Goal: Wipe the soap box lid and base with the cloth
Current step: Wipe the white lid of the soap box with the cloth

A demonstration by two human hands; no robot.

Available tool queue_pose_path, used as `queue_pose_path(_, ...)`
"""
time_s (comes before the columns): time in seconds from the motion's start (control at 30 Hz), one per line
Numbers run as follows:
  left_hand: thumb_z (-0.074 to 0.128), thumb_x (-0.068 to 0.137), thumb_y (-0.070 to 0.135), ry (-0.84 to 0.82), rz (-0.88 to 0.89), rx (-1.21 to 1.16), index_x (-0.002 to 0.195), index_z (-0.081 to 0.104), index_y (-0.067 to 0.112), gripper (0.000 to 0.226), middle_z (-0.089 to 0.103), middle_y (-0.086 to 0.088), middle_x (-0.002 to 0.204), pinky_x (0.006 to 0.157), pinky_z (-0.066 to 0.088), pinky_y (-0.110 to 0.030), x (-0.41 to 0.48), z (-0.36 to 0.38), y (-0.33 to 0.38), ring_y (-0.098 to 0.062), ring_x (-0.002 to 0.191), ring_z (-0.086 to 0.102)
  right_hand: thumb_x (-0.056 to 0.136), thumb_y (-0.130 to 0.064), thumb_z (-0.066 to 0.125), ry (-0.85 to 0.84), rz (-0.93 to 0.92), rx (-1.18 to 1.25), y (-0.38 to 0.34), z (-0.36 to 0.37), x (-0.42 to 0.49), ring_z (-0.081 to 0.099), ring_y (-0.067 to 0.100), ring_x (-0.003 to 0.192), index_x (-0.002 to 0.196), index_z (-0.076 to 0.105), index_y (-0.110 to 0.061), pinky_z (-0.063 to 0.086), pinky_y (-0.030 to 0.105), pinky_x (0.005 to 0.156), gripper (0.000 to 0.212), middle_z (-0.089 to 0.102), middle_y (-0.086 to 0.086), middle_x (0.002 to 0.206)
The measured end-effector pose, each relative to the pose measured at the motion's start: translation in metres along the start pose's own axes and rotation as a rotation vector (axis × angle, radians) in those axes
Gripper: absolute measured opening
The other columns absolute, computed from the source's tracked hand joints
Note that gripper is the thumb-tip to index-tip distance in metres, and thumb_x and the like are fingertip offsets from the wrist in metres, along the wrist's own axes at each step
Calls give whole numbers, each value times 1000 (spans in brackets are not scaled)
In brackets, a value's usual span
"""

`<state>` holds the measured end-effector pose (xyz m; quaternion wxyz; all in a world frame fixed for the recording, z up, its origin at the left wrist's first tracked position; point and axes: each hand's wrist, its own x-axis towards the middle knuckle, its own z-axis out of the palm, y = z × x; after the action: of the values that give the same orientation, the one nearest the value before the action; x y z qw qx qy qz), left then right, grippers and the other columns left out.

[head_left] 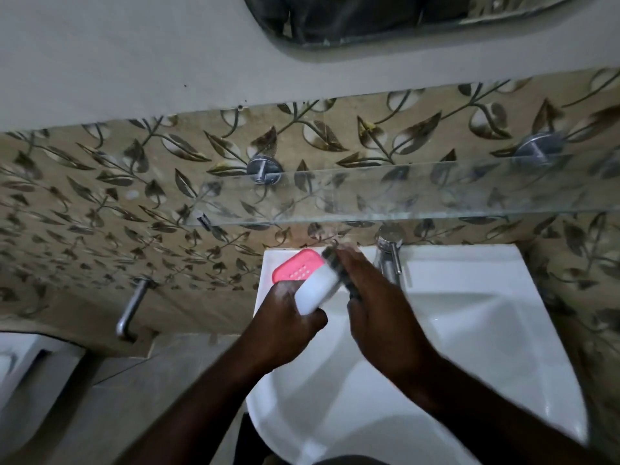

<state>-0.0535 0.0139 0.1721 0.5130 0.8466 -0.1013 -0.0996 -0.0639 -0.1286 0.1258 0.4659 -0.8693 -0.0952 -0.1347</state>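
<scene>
My left hand [285, 317] grips the white lid [317, 290], fingers curled round its near end, holding it tilted above the sink [469, 330]. My right hand [375, 297] lies against the lid with the dark cloth [352, 292] beneath it. Blur hides whether those fingers curl round the cloth. The pink base [292, 266] sits on the sink's back left corner, just behind the lid. The tap [389, 256] stands beside my right hand.

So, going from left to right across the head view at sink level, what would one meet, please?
Metal wall bar → pink soap box base → white lid, gripped by the left hand → dark cloth → tap.
</scene>
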Motion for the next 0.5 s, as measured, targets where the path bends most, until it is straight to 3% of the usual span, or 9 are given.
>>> queue_pose_path(0.1, 60, 75, -16, 28, 146, -82, 90, 66, 9, 30, 67, 6, 83, 66, 48, -12, 6, -1, 0, 2, 72, 63, 75, 8, 33, -51, -217, -95, -23, 6, -12, 30, 17, 143, 140, 49, -9, 12, 26, 120, 69, 43, 7, 150)
queue_pose_path(0.13, 61, 75, -13, 40, 161, -105, 96, 66, 9, 31, 68, 7, 86, 69, 49, -14, 5, -2, -1, -1, 76, 65, 78, 6, 31, -80, -291, -129, -23, 5, -10, 30, 19, 143, 140, 49, -8, 13, 29, 120, 65, 43, 7, 150)
queue_pose_path(0.17, 60, 73, -12, 53, 134, -113, 90, 67, 18, 34, 66, 11, 75, 60, 48, -14, 3, -3, -3, -2, 64, 61, 80, 7, 32, -91, -324, -140, -15, 2, -4, 33, 21, 142, 139, 50, -6, 15, 30, 120, 63, 44, 7, 148)
queue_pose_path(0.23, 58, 71, -11, 66, 62, -84, 59, 57, 26, 38, 49, 13, 47, 42, 32, -14, -2, -2, -9, -2, 40, 38, 77, 14, 39, -45, -192, -111, 8, -1, 12, 39, 22, 138, 138, 50, -4, 18, 23, 118, 64, 45, 2, 144)
queue_pose_path(0.3, 58, 70, -9, 56, 33, -41, 51, 47, 22, 38, 42, 11, 41, 40, 27, -17, -4, 1, -8, -4, 37, 31, 77, 13, 38, 13, -13, -85, 17, -1, 20, 45, 22, 134, 138, 51, -6, 19, 13, 114, 64, 49, -2, 139)
queue_pose_path(0.37, 58, 68, -5, 48, 34, 9, 55, 48, 21, 30, 47, 12, 45, 43, 31, -18, -1, 2, -11, -3, 40, 37, 78, 1, 30, 6, -37, -89, 2, 7, 13, 44, 20, 134, 135, 54, -5, 19, 17, 116, 62, 52, 3, 138)
queue_pose_path(0.43, 61, 69, -6, 46, 77, 19, 73, 62, 17, 23, 63, 9, 65, 54, 44, -19, 1, 1, -18, -2, 57, 56, 75, -3, 29, -62, -182, -129, -13, 15, -2, 37, 19, 139, 137, 52, -5, 15, 27, 120, 66, 48, 8, 144)
queue_pose_path(0.5, 62, 70, -3, 57, 102, -3, 82, 66, 15, 22, 67, -2, 76, 62, 50, -25, -1, 1, -24, -12, 69, 62, 75, 1, 31, -134, -292, -159, -14, 14, -7, 32, 20, 142, 140, 48, -7, 15, 33, 121, 68, 44, 9, 149)
